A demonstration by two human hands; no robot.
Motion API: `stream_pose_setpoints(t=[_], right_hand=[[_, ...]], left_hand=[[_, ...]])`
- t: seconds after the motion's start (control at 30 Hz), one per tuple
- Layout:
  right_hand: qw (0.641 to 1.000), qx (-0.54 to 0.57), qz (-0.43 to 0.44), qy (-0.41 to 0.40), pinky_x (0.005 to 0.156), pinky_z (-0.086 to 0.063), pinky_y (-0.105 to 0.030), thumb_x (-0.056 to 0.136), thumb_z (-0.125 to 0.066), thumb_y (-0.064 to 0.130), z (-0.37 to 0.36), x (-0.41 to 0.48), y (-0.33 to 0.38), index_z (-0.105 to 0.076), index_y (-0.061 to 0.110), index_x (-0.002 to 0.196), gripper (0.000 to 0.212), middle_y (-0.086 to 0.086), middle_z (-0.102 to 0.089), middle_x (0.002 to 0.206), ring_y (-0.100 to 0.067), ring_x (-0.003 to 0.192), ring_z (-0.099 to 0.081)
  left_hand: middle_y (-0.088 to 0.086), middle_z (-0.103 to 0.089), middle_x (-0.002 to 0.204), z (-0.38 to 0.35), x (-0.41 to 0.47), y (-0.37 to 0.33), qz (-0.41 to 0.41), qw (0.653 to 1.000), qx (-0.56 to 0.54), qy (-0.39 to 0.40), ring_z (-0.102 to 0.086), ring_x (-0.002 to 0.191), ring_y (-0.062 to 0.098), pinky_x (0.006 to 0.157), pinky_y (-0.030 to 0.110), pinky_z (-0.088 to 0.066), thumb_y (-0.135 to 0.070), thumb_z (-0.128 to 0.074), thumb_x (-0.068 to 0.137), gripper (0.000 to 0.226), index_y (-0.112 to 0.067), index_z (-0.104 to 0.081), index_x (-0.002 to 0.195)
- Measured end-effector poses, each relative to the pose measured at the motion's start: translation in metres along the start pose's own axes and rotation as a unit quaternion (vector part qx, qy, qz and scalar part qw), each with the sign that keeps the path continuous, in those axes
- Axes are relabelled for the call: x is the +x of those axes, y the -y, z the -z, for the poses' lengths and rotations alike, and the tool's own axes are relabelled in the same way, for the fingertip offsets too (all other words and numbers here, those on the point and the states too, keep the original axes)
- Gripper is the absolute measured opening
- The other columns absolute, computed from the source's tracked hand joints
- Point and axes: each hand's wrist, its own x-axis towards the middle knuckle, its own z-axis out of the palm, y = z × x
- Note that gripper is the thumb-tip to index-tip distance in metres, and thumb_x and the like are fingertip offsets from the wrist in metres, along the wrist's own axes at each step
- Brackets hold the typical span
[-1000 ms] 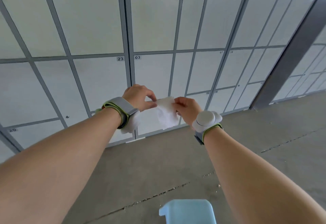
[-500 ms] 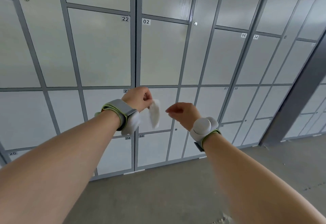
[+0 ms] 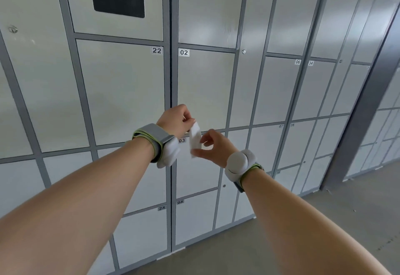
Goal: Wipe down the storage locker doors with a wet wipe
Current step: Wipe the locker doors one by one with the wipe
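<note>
Wipe (image 3: 194,139) is dead centre, hanging folded in front of door 02 (image 3: 205,88). Left hand (image 3: 176,121) pinches its top from 10 o'clock, right hand (image 3: 213,147) pinches the bottom corner from 4 o'clock, other fingers curled.

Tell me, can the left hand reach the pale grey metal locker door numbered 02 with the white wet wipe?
Probably yes: nothing stands between the left hand and door 02, though the right hand also pinches the wipe.
</note>
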Motion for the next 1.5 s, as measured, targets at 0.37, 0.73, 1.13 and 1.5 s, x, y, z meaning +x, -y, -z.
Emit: stream_pose_setpoints(t=[0.37,0.73,1.13,1.5], right_hand=[[0.995,-0.034,0.015,-0.09,0.079,-0.041,-0.019,0.089,-0.057,0.012,-0.05,0.098,0.05,-0.059,0.01,0.093,0.005,-0.004,-0.052,0.109,-0.017,0.098,-0.052],[0.98,0.044,-0.014,-0.192,0.056,-0.037,-0.021,0.091,-0.045,0.006,-0.034,0.156,0.049,-0.05,0.012,0.091,0.008,0.003,-0.053,0.082,-0.016,0.072,-0.048],[0.975,0.019,0.038,-0.22,0.064,-0.041,-0.021,0.093,-0.043,0.004,0.057,0.251,-0.017,-0.055,0.008,0.117,0.027,0.0,-0.052,0.094,-0.018,0.081,-0.05],[0.958,0.102,-0.022,-0.267,0.034,-0.04,-0.018,0.095,-0.026,0.002,0.169,0.322,-0.082,-0.054,0.011,0.102,0.03,-0.014,-0.06,0.07,-0.008,0.028,-0.049]], left_hand=[[0.006,-0.064,0.085,0.055,0.071,0.091,-0.017,0.998,-0.054,-0.021,-0.06,0.079,0.021,0.052,0.013,-0.035,-0.016,-0.054,0.093,0.021,-0.019,-0.042,0.076],[0.0,-0.066,0.076,0.056,0.112,0.123,-0.059,0.996,-0.071,0.015,-0.052,0.063,0.0,0.055,0.004,-0.035,-0.025,-0.065,0.089,0.015,-0.013,-0.063,0.08],[-0.01,-0.052,0.071,0.005,0.224,0.069,-0.055,0.998,-0.015,-0.016,-0.049,0.065,0.011,0.05,0.007,-0.033,-0.014,-0.054,0.09,0.007,-0.017,-0.055,0.084],[0.006,-0.067,0.097,-0.048,0.332,0.003,-0.085,0.995,0.022,-0.049,-0.054,0.081,0.016,0.067,0.019,-0.036,-0.007,-0.058,0.086,0.013,-0.009,-0.068,0.094]])
